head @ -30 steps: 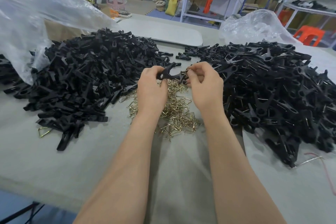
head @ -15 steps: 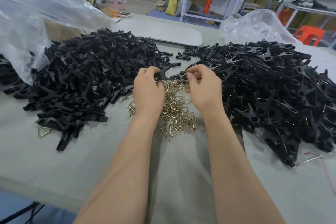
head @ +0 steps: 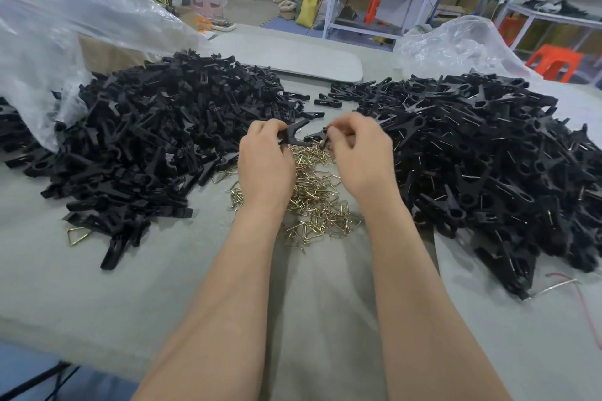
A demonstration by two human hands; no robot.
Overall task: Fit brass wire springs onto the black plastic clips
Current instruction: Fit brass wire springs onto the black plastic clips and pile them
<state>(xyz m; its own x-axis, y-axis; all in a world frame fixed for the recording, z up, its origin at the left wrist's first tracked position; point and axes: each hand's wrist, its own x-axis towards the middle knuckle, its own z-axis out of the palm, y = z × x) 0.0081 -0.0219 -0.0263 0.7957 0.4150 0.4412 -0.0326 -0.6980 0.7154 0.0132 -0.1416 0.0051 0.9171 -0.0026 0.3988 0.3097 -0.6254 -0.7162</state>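
My left hand [head: 265,163] grips a black plastic clip [head: 294,134] by one end, its forked jaws pointing up and right. My right hand [head: 363,156] pinches the clip's other end, with a brass wire spring [head: 323,141] at its fingertips. Both hands hover over a loose pile of brass springs [head: 314,197] on the grey table. A big heap of black clips [head: 156,143] lies to the left. A second heap of black clips [head: 488,153], many showing wire, lies to the right.
A clear plastic bag [head: 58,26] rises over the left heap, another bag [head: 452,45] behind the right heap. A grey flat board [head: 293,55] lies at the back. One stray brass spring [head: 76,236] lies front left. Shelves, boxes and stools stand beyond the table.
Both hands have dropped slightly toward the spring pile, still holding the clip between them. The right fingers have shifted at the clip's end.
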